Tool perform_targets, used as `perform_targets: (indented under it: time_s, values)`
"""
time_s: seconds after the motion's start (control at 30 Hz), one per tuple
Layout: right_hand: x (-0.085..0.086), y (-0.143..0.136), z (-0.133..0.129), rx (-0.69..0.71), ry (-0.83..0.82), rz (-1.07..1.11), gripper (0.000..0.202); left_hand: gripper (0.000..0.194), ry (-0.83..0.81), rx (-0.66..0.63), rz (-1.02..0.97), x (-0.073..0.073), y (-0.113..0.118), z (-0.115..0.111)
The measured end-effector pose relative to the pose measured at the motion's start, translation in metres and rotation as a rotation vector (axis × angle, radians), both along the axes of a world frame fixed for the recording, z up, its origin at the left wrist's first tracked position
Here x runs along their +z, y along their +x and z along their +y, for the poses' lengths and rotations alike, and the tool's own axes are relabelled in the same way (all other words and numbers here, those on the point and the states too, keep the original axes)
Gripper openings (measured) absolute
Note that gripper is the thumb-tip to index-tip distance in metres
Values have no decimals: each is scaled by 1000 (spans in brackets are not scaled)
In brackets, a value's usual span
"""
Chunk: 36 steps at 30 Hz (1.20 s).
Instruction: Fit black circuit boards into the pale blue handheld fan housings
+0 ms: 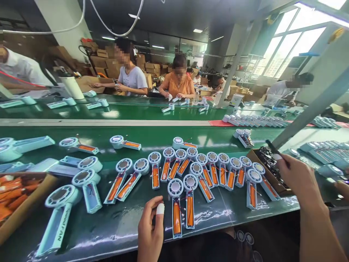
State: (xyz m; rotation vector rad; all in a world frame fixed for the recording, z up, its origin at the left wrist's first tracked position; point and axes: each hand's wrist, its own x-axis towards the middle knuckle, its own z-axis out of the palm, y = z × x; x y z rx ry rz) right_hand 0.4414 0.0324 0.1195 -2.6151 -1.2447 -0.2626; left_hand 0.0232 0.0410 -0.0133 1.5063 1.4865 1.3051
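Fan (175, 187) with an orange cell (177, 218) in its open handle lies face up on the green bench (117, 231), at about three o'clock from the left hand (151, 227), near its fingertips but not touching. Its long axis runs roughly from twelve to six o'clock, the round head toward twelve and the handle's end at the near edge. The left hand is clearly the nearer one; the right hand (299, 177) is well apart, off at two o'clock from that fan.

The left grip is slightly open, fingers curled and the white-covered thumb (160, 209) close to the index finger, with nothing visible in it. The right grip is closed on a slim dark strip (272, 147), which slants up toward eleven o'clock above a carton (285, 192) of dark parts (264, 155).

A second fan (190, 182) lies just beside the first at three o'clock, nearly parallel to it. More fans fan out in an uneven row from eleven to two o'clock beyond the pair, most with orange cells showing. At nine o'clock, an empty-handled fan (58, 214) lies near another carton (40, 191) holding orange pieces (12, 193). Co-workers (177, 84) sit across the bench toward twelve.
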Motion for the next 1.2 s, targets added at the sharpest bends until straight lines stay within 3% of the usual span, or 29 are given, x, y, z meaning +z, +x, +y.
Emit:
perform_targets:
  time_s: [0.03,0.07,0.13,0.17,0.23,0.3,0.4,0.47,0.57,0.73,0.9,1.1,1.2]
  values:
    - [-1,-33,-5,166,-4,37,29,29,84,3,61,7,-1,-3]
    - [-4,-68,-10,471,20,108,29,29,180,-19,138,15,-1,-5]
    - [-10,-138,-17,985,-116,250,27,42,319,-211,323,31,-2,-10]
    - [-14,-169,-19,1116,-186,264,22,48,346,-303,408,37,-4,-11]
    - [-20,-213,-19,1241,-273,278,20,50,309,-469,499,43,-10,-13]
    - [-29,-234,-17,1245,-242,378,23,43,188,-533,485,40,-19,-13]
    - [-45,-240,-13,1090,-63,547,37,35,-71,-424,346,29,-34,-12]
    - [-57,-242,-11,1002,14,501,29,39,-241,-337,208,25,-40,-11]
    - [-70,-249,-5,1046,-17,274,23,50,-390,-297,22,24,-39,-9]
    - [-80,-252,8,1148,-67,148,27,44,-389,-272,-14,26,-29,-6]
    - [-89,-246,9,1154,124,298,27,53,-403,-265,-30,31,-29,-8]
    - [-96,-257,-3,1327,149,97,35,42,-289,-282,110,25,-35,-12]
    - [-101,-260,-6,1377,210,93,39,37,-255,-305,74,24,-36,-16]
